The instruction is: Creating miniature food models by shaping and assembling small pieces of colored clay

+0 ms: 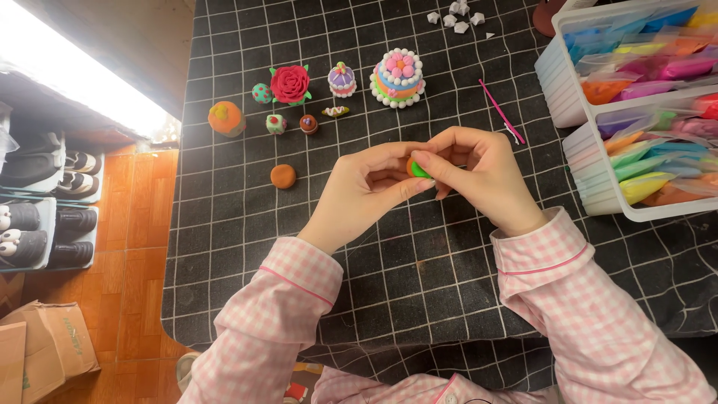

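my left hand [366,187] and right hand [479,176] pinch a small green-and-orange clay ball [417,168] between closed fingertips, above the black grid-lined mat [224,247]. finished: red clay rose [290,83], tiered pastel clay cake [398,77]. this piece looks barely shaped.

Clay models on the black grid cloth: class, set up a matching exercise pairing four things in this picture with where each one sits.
Things:
1. rose model
2. tiered cake model
3. orange disc
4. green clay piece

Places:
A. alone on the cloth, left of the left hand
B. pinched between the left hand and right hand
C. far row, beside a small spotted ball
D. far row, nearest the pink tool

Pairs: 1-C, 2-D, 3-A, 4-B
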